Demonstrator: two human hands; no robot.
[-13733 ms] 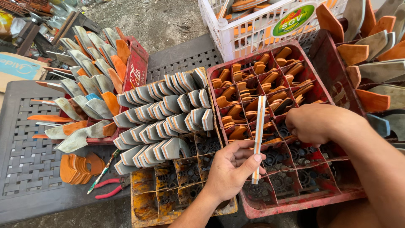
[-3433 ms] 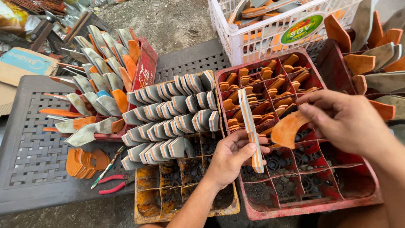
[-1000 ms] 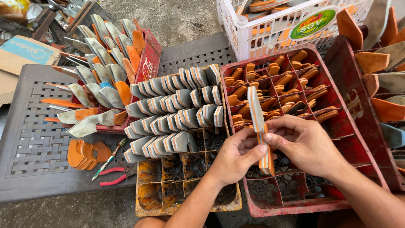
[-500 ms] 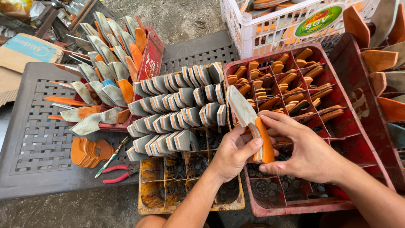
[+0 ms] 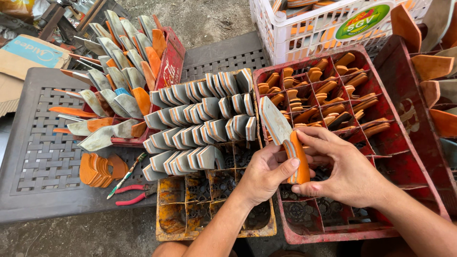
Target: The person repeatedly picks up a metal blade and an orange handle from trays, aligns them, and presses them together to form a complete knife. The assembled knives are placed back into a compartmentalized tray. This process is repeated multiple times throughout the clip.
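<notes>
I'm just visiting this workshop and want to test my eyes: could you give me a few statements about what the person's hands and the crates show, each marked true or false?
1. Both hands hold one knife with an orange handle. True.
2. The left hand is resting on the pliers. False: the red-handled pliers lie apart on the grey table.
3. The red crate holds orange handle pieces in its far compartments. True.
4. The yellow crate is completely full. False: its near compartments are empty.
5. The right hand grips the handle end. True.
</notes>
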